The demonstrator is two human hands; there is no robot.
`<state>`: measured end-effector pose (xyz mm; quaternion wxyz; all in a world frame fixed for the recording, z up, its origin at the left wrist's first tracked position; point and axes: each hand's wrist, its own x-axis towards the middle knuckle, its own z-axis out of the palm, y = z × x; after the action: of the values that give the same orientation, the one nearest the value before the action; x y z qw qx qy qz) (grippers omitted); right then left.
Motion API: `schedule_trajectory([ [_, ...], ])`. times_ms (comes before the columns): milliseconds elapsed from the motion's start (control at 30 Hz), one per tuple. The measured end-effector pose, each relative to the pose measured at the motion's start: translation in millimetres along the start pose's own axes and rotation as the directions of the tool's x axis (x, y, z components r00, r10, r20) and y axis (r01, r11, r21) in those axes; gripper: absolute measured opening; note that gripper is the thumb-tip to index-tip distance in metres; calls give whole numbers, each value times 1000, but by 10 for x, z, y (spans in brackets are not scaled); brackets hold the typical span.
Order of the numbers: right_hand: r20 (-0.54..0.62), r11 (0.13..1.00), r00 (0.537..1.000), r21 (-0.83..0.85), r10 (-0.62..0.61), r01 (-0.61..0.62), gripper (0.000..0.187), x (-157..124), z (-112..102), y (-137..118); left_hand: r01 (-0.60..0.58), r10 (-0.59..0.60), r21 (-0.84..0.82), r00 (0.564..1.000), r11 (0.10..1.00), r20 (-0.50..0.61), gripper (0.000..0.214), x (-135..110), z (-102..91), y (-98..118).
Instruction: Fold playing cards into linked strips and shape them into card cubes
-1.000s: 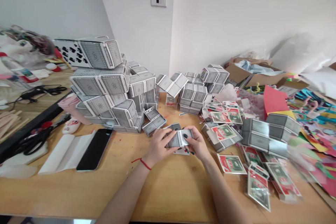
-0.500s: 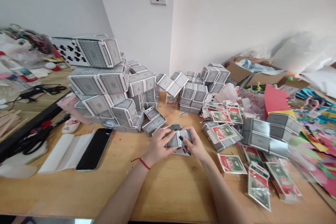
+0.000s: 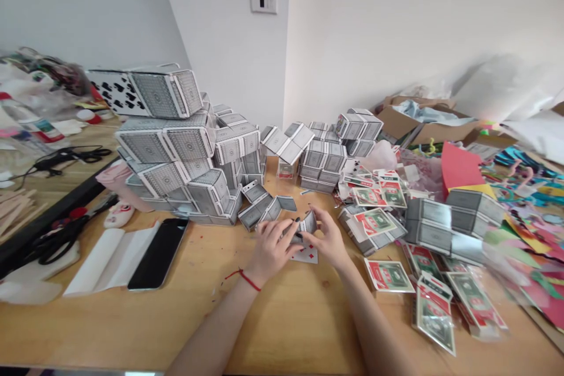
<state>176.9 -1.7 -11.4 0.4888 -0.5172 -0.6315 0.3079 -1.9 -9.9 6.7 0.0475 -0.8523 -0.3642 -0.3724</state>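
Observation:
Near the middle of the table, both hands work on folded grey-backed playing cards (image 3: 308,223). My left hand (image 3: 274,247), with a red string at the wrist, has its fingers closed over the left part of them. The fingers of my right hand (image 3: 329,239) pinch the right side, where a card bends up. Below my fingers a card face with red diamonds (image 3: 311,256) shows. Just behind my left hand stand small folded card blocks (image 3: 259,204), one with a raised flap. My fingers hide much of the held cards.
A tall stack of card blocks (image 3: 167,144) rises at left, with more blocks (image 3: 324,155) at the back. A black phone (image 3: 158,254) and scissors (image 3: 66,232) lie left. Red-and-green card boxes (image 3: 390,275) and a block (image 3: 429,223) sit right, near coloured paper scraps (image 3: 537,241).
The cards between my hands have gone from lying fairly flat to bending up at the right. More of the red-diamond face shows below. My right fingers have shifted upward.

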Motion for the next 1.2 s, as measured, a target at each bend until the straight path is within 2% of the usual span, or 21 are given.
schedule_trajectory([
  [133, 73, 994, 996, 92, 49, -56, 64, 0, -23, 155, 16, -24, -147, 998, 989, -54, 37, 12, 2, 40],
  [200, 103, 991, 994, 116, 46, -58, 61, 7, -39, 196, 128, -146, -170, 984, 977, -100, 32, 14, -25, -10],
  [267, 112, 987, 993, 154, 24, -42, 59, 19, -52, 217, 292, -310, -142, 941, 946, -132, 30, 16, -58, -91],
  [300, 107, 983, 994, 181, 11, -30, 60, 27, -56, 226, 359, -373, -118, 920, 926, -120, 31, 18, -73, -134],
  [367, 89, 973, 996, 230, -11, -9, 62, 43, -53, 255, 435, -438, -91, 899, 896, -19, 35, 24, -94, -203],
  [500, 38, 978, 999, 206, 10, -18, 61, 69, -29, 373, 407, -366, -153, 900, 901, 239, 39, 33, -109, -239],
  [600, -10, 991, 999, 133, 36, -34, 56, 80, -12, 447, 376, -290, -210, 891, 903, 349, 35, 25, -101, -220],
  [667, 1, 991, 999, 129, 41, -41, 58, 80, 0, 451, 375, -267, -223, 877, 900, 398, 29, 13, -79, -212],
  [767, 46, 990, 998, 136, 36, -42, 58, 65, 13, 399, 400, -278, -233, 862, 886, 423, 19, -3, -24, -211],
  [867, 72, 986, 997, 163, 36, -47, 45, 47, 14, 351, 422, -298, -277, 869, 863, 394, 15, -9, 14, -215],
  [933, 53, 979, 998, 196, 38, -48, 36, 45, 11, 347, 401, -269, -322, 884, 858, 383, 17, -8, 12, -216],
  [1067, -91, 991, 996, 131, -18, 30, 34, 70, 25, 377, 317, -165, -352, 902, 881, 400, 25, -13, 0, -207],
  [1200, -238, 999, 971, -41, -32, 23, 44, 88, 34, 414, 294, -183, -240, 900, 925, 395, 27, -51, 77, -170],
])
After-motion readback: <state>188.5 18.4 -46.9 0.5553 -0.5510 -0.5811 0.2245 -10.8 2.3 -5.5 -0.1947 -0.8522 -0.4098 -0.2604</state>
